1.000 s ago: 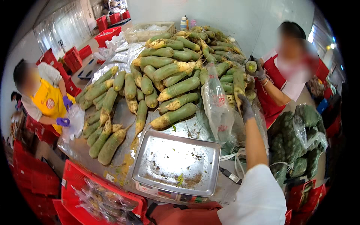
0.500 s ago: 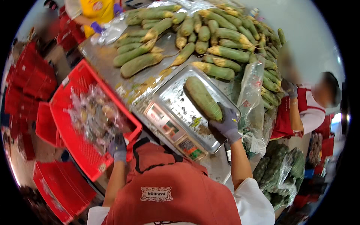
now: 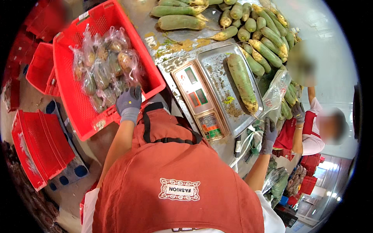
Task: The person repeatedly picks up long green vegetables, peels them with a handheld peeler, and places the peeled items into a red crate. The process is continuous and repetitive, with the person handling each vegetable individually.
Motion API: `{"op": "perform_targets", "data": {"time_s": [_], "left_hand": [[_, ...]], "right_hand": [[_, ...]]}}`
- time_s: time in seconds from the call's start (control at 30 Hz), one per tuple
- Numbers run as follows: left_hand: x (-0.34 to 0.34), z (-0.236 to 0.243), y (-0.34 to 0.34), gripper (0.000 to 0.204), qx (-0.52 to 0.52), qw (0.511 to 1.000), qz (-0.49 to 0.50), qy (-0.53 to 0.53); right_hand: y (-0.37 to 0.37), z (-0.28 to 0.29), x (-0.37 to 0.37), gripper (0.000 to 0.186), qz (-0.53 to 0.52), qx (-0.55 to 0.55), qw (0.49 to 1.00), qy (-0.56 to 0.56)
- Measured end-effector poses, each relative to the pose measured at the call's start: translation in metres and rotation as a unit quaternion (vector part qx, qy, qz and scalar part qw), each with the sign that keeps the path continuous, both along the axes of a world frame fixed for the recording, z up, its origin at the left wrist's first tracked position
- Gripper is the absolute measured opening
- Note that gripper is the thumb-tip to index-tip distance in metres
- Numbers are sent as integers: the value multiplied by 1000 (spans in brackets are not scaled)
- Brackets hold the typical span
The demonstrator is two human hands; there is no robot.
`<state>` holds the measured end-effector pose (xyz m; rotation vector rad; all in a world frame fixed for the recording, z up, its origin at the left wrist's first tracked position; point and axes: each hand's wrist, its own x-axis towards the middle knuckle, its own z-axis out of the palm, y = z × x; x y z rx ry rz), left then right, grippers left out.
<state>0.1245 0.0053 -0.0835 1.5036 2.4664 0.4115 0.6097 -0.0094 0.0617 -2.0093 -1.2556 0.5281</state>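
Note:
A green radish (image 3: 243,82) lies lengthwise in the metal pan (image 3: 215,73) of a weighing scale (image 3: 197,100), with neither hand on it. My left hand (image 3: 129,101), in a grey glove, rests at the near edge of the red crate (image 3: 150,90), fingers stretched over the rim. Inside the crate are several bagged radishes (image 3: 101,73) in clear plastic. My right hand (image 3: 269,136), also gloved, is just right of the scale's near corner, beside the clear plastic bags (image 3: 276,95). Its fingers point away from me and look extended; whether they touch the bags I cannot tell.
Loose green radishes (image 3: 268,40) are heaped across the far side of the metal table (image 3: 145,17). A co-worker in a red apron (image 3: 285,134) stands at the right, a gloved hand (image 3: 298,112) by the heap. More red crates (image 3: 44,145) stand on the left.
My right hand has let go of the radish and moved right, off the pan to beside the plastic bags. My left hand stays at the crate's near edge. The view has shifted.

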Motion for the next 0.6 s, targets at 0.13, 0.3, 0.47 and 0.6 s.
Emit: {"op": "perform_targets", "data": {"time_s": [0.13,0.3,0.47,0.6], "left_hand": [[-2,-2,-2,44,-11,1000,7,-20],[2,8,-1,43,-24,999,12,-37],[-3,11,-8,40,-9,998,38,-47],[-3,11,5,39,-62,992,33,-104]], "right_hand": [[1,1,1,28,10,24,999,-48],[25,10,-21,28,39,53,997,-49],[76,5,-54,42,192,107,945,-244],[90,-16,-76,69,227,67,936,-260]]}}
